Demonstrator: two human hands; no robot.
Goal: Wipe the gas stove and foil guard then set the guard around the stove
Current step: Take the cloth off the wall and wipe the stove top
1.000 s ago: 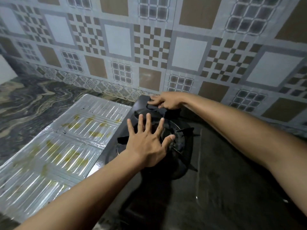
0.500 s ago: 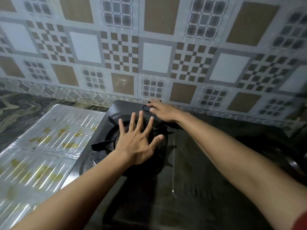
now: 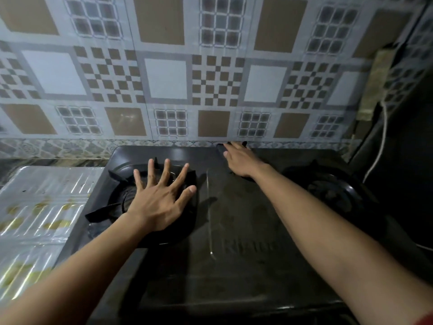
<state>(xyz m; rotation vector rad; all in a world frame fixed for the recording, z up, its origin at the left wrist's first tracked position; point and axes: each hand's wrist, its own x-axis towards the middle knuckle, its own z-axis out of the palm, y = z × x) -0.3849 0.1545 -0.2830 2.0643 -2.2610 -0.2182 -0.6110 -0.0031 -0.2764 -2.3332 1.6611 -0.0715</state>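
The black two-burner stove (image 3: 234, 242) stands on the worktop against the tiled wall (image 3: 164, 78), and the left hand (image 3: 161, 195) lies flat on its left burner grate (image 3: 103, 211), fingers spread wide and grasping nothing. The right hand (image 3: 239, 160) reaches to the stove's rear edge with its fingers bent over something dark there; whether it grips a cloth or merely presses on the edge, I cannot tell. The foil guard (image 3: 39, 207) lies flat on the worktop just beside the stove's left edge, its ribbed surface marked with yellowish stains.
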